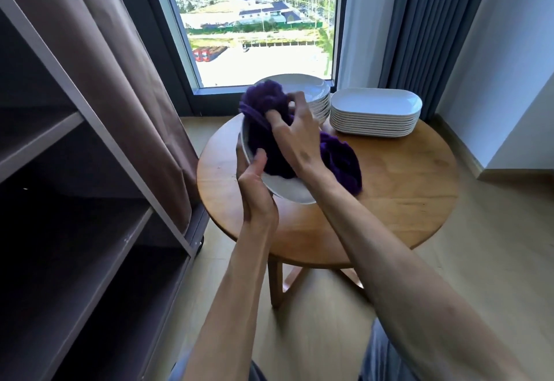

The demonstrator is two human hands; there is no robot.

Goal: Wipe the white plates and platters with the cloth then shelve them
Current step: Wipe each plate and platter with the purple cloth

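Two hands were in play over the round wooden bench (404,189). The left hand (254,189) gripped one white plate (284,190) by its near-left rim, thumb curled over the edge, and held it up off the bench, tilted, its face turned toward the person and a little to the right, its long axis running from upper left down to lower right. The right hand (295,138) pressed a purple cloth (269,129) onto the plate's face, fingers bent and pinching into the cloth, with one bunch of it rising above the plate's top edge and the rest trailing off the right side down toward the bench. There was one cloth and one plate in hand. Behind, two stacks sat on the far side of the bench: a stack of round plates (314,96), partly hidden by the cloth, count not clear, and just beside it on the right a stack of platters (374,117), about ten high, their long axis running left to right. On the left stood the shelf unit (90,171) with its brown curtain (120,66) drawn aside, three shelf boards showing. A window (257,21) lay beyond the bench, with grey drapes (425,21) to its right.
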